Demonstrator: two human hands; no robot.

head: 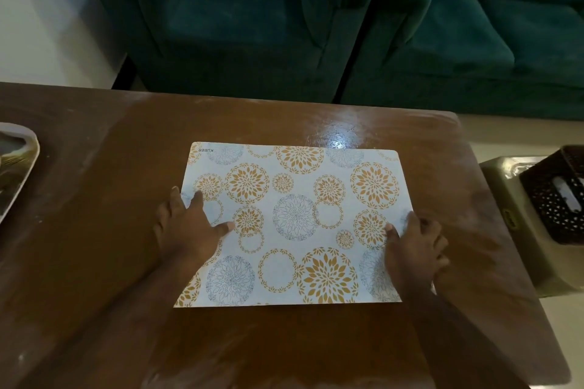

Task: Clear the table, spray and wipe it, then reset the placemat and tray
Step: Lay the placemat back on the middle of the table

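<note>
A white placemat point(294, 224) with gold and blue flower circles lies flat in the middle of the brown wooden table point(94, 262). My left hand point(186, 224) rests on its left edge, fingers spread, thumb on the mat. At the mat's right edge my right hand point(414, 249) has its thumb on top and its fingers curled at the edge. A white-rimmed tray point(30, 148) shows partly at the table's far left edge, cut off by the frame.
Two dark green armchairs point(237, 19) stand close behind the table's far edge. To the right, beside the table, a pale stool point(518, 230) carries a dark brown perforated basket point(556, 196). The tabletop shows streaky smears and a light glare.
</note>
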